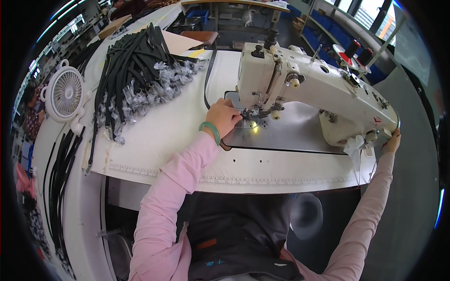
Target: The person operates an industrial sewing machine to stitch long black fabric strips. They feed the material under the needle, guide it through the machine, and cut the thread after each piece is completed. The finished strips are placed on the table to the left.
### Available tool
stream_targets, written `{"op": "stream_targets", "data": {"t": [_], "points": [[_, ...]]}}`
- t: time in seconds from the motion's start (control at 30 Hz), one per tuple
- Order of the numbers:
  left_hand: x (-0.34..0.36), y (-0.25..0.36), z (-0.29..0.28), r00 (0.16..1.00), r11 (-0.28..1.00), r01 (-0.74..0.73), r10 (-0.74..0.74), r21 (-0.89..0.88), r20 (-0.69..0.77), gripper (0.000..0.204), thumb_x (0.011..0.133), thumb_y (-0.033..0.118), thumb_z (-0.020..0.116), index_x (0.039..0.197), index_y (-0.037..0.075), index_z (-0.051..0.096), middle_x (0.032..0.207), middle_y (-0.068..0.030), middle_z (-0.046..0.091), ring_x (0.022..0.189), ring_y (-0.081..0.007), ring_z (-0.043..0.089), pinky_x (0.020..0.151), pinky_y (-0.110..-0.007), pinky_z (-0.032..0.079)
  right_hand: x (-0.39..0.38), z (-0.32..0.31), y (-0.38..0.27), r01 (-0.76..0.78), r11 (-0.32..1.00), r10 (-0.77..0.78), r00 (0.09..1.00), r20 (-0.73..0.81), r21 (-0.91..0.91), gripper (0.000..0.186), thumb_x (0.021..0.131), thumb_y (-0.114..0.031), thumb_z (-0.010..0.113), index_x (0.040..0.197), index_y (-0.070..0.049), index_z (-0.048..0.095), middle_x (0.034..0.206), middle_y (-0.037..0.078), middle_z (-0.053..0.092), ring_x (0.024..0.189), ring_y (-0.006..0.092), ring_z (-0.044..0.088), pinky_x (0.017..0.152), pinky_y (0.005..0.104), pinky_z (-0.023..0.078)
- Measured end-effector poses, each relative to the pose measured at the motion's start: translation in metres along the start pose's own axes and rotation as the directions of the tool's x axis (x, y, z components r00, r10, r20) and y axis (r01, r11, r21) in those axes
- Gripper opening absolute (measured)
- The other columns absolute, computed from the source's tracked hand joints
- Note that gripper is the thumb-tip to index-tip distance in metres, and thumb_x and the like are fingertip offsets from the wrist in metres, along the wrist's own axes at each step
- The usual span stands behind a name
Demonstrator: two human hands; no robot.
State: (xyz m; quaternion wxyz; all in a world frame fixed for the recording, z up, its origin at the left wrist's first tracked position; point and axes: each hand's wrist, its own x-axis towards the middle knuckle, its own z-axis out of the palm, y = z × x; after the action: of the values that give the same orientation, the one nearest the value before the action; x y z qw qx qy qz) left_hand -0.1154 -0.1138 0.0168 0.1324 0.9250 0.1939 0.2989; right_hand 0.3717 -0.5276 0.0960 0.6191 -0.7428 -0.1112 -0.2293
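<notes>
A white sewing machine (300, 70) stands on the white table, its needle area lit by a small yellow spot. My left hand (222, 117) is closed with its fingertips pinched beside the presser foot (253, 112). A narrow black strap (209, 79) curves down from the back of the table to this hand, and its end under the fingers is hidden. At the machine's right end, my right hand (393, 142) is wrapped round the edge where the handwheel sits; most of the wheel is hidden. A large pile of black straps (133, 61) with clear plastic-wrapped ends (140, 96) lies left of my left hand.
A small white fan (66, 93) stands at the far left, above more black straps (61, 178) hanging over the side. Thread spools (351, 49) stand behind the machine. A printed ruler strip (234, 181) runs along the table's front edge. A brown-topped stool (199, 37) is beyond the table.
</notes>
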Motion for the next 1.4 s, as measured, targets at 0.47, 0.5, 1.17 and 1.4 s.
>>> {"op": "stream_targets", "data": {"t": [0.47,0.5,1.17,1.4], "points": [[-0.060,0.086,-0.012,0.948,0.869,-0.318,0.297,0.380,0.115,0.007,0.075,0.009,0.056,0.075,0.003,0.055,0.067,-0.0042,0.052,0.066,-0.0190,0.054,0.061,-0.032,0.042,-0.022,-0.009,0.029,-0.210,0.941,0.177,0.974,0.144,0.266,0.041,0.094,-0.037,0.033,0.122,-0.006,0.038,0.110,0.011,0.053,0.094,0.0214,0.056,0.076,0.0336,0.049],[-0.059,0.086,-0.010,0.954,0.885,-0.298,0.289,0.356,0.081,0.005,0.074,0.007,0.056,0.074,0.002,0.056,0.065,-0.0039,0.052,0.064,-0.0184,0.054,0.058,-0.031,0.042,-0.020,-0.010,0.029,-0.194,0.941,0.167,0.979,0.119,0.277,0.041,0.094,-0.037,0.033,0.121,-0.006,0.039,0.109,0.010,0.054,0.094,0.0209,0.056,0.075,0.0334,0.049],[-0.061,0.084,-0.023,0.963,0.952,-0.250,0.225,0.177,0.150,0.014,0.073,0.018,0.062,0.078,0.005,0.058,0.071,-0.0039,0.052,0.076,-0.0204,0.051,0.070,-0.034,0.038,-0.293,0.054,-0.125,0.410,0.906,-0.402,0.761,0.510,0.103,0.018,0.091,-0.016,0.047,0.083,-0.001,0.053,0.064,0.006,0.053,0.056,0.0134,0.050,0.055,0.0241,0.040],[-0.082,0.097,-0.034,0.914,0.918,-0.363,0.316,0.161,0.255,0.010,0.069,0.010,0.057,0.077,0.004,0.056,0.068,-0.0041,0.053,0.066,-0.0189,0.054,0.064,-0.031,0.040,-0.350,0.083,-0.156,0.573,0.766,-0.533,0.315,0.785,0.291,0.018,0.064,0.002,0.061,0.080,-0.006,0.059,0.068,0.006,0.057,0.056,0.0253,0.056,0.053,0.0327,0.046]]}}
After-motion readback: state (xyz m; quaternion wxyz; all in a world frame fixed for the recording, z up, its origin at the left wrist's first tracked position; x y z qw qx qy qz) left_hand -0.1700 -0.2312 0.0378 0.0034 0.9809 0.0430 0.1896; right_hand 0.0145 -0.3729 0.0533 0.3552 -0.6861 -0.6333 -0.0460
